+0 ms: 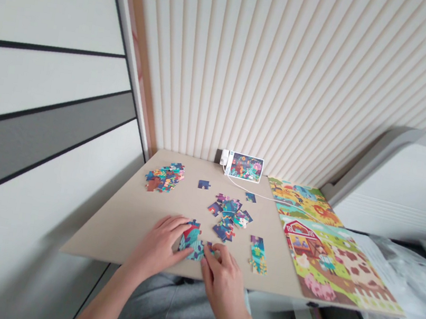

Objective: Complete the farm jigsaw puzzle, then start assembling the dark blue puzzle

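My left hand (158,242) rests with its fingers against a small joined section of jigsaw pieces (189,241) in teal, red and blue, near the front edge of a beige board (126,232). My right hand (222,281) comes in from the other side, its fingers pinching a jigsaw piece (209,249) at that section's right end. Part of that piece is hidden under the fingers. Beyond the hands lie a loose heap of pieces (228,216), a joined strip of pieces (258,255), and a denser pile (164,176) at the far left.
Two single pieces (204,184) lie near the board's back edge. A picture card (244,167) stands against a ribbed white wall (289,75), with a white cable (248,189) beside it. Colourful farm puzzle sheets (326,259) overlap the board's right side. Crumpled clear plastic (399,278) lies beyond them.
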The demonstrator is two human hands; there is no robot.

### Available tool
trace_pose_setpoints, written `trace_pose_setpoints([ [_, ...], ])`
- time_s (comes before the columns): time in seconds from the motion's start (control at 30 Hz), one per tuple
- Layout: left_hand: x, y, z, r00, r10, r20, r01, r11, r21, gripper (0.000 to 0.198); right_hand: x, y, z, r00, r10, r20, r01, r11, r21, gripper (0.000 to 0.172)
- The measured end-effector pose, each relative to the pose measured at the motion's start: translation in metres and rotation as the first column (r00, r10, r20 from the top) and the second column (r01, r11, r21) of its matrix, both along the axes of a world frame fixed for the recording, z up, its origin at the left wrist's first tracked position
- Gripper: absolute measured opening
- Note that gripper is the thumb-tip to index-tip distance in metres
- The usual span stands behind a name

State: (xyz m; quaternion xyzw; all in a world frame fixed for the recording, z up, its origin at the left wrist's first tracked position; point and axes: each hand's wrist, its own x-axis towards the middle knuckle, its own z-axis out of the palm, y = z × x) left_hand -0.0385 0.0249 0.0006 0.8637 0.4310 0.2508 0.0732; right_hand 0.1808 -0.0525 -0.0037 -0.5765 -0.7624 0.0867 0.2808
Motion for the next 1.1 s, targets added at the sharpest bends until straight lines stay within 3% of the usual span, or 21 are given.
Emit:
trace_pose_setpoints([
  [0.3,-0.001,-0.001,-0.003,0.999,0.017,0.034,-0.018,1.000,0.002,0.048,0.018,-0.005,-0.014,0.988,0.086,-0.125,-0.084,0.996,0.025,0.037],
  [1.1,-0.005,0.000,-0.009,0.998,0.038,0.046,-0.037,0.999,-0.017,0.053,0.011,-0.006,-0.024,0.996,0.033,0.089,-0.045,0.990,0.135,0.046],
])
